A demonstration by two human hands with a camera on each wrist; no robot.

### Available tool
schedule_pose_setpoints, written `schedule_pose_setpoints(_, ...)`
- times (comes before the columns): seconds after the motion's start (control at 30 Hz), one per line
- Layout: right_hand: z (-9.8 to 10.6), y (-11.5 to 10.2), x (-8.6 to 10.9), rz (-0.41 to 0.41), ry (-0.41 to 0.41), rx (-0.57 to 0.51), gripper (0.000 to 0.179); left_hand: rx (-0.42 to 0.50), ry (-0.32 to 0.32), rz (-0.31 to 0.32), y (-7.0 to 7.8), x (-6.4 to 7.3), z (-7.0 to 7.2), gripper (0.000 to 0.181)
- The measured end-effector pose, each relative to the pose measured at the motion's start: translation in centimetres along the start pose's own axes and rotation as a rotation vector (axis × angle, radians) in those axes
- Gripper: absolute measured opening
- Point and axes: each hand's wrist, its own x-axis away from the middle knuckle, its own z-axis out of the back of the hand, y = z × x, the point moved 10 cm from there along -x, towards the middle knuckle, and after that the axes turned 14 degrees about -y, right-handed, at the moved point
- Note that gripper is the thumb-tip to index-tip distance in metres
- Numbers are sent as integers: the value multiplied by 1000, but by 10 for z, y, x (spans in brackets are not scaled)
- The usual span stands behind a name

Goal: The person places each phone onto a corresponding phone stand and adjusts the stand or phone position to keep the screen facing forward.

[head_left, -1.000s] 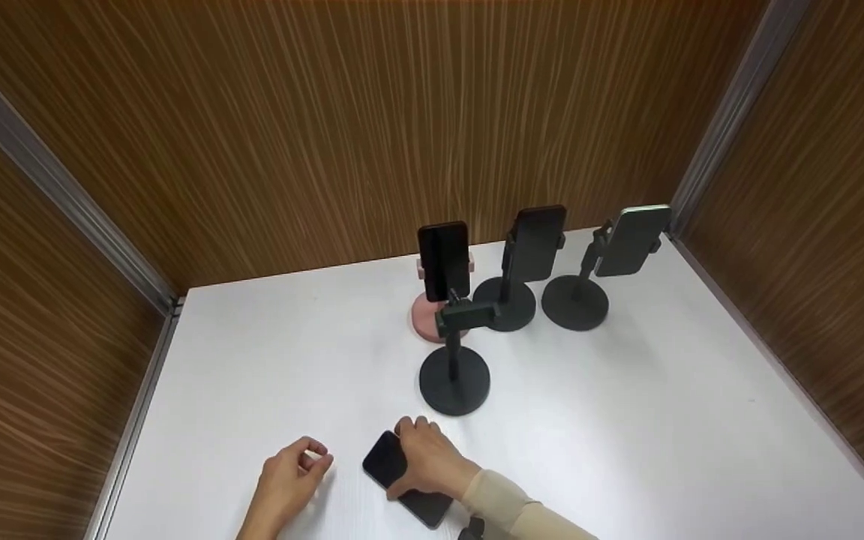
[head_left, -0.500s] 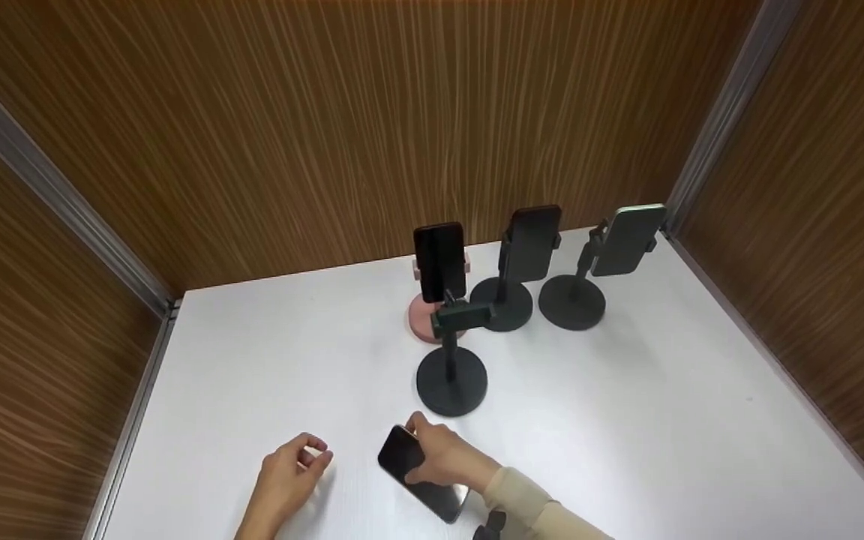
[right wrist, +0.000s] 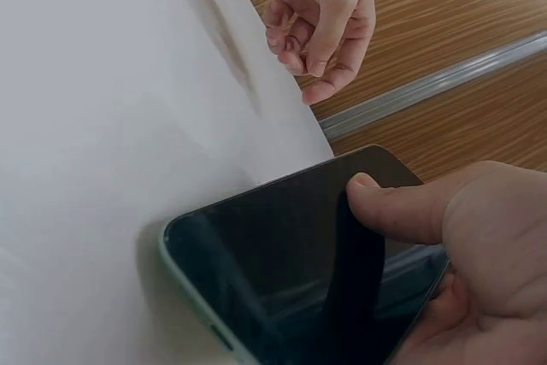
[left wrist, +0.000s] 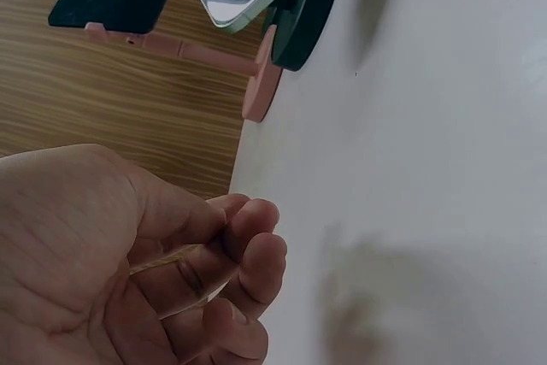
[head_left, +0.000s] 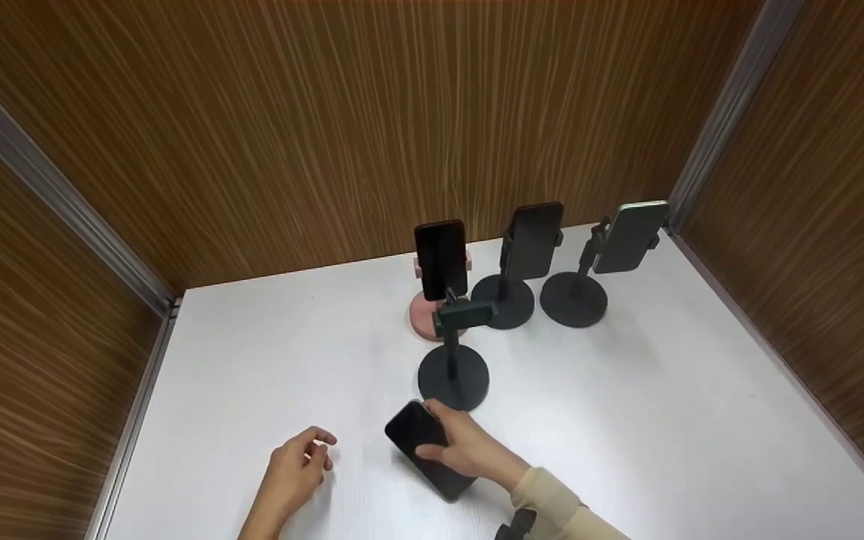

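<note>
In the head view my right hand (head_left: 469, 446) grips a smartphone (head_left: 413, 435) with a dark screen and lifts it off the table, tilted. The right wrist view shows its thumb (right wrist: 393, 211) on the screen and its fingers beneath; the phone's edge (right wrist: 192, 292) is pale green. Just beyond it stands a dark green phone stand (head_left: 453, 382) with no phone in its holder. My left hand (head_left: 289, 476) hovers to the left, holding nothing, fingers loosely curled. The left wrist view shows this hand (left wrist: 94, 237) over the table.
Behind the dark green stand, a pink stand (head_left: 423, 315) bears a black phone (head_left: 441, 259). To its right, two dark stands hold phones (head_left: 537, 241) (head_left: 632, 238). The white table (head_left: 267, 352) is bounded by wood-grain panels (head_left: 312, 135).
My right hand has raised the smartphone from the table and carried it forward and right, towards the dark green stand. My left hand has barely moved; its fingers have parted slightly.
</note>
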Motion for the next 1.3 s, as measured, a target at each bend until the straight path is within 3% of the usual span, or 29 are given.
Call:
schedule_pose_setpoints(0.17, 12, -9, 9, 82, 26, -16, 43, 21, 3, -13, 9, -1, 0, 17)
schedule_pose_setpoints(0.33, 23, -18, 20, 114, 24, -29, 44, 25, 4, -32, 19, -2, 0, 19)
schedule_pose_setpoints(0.6, 42, -41, 38, 209, 3, -185, 37, -7, -5, -124, 42, -2, 1, 19)
schedule_pose_setpoints(0.73, 50, -51, 46, 231, -7, -202, 36, -11, -24, -160, 54, -2, 0, 18)
schedule_pose_setpoints(1.03, 73, -71, 63, 264, -4, -265, 36, -58, -14, -245, 94, 0, 1, 19)
schedule_pose_setpoints(1.3, 106, -91, 79, 342, 79, -272, 33, -87, 30, -362, 135, 6, 6, 20)
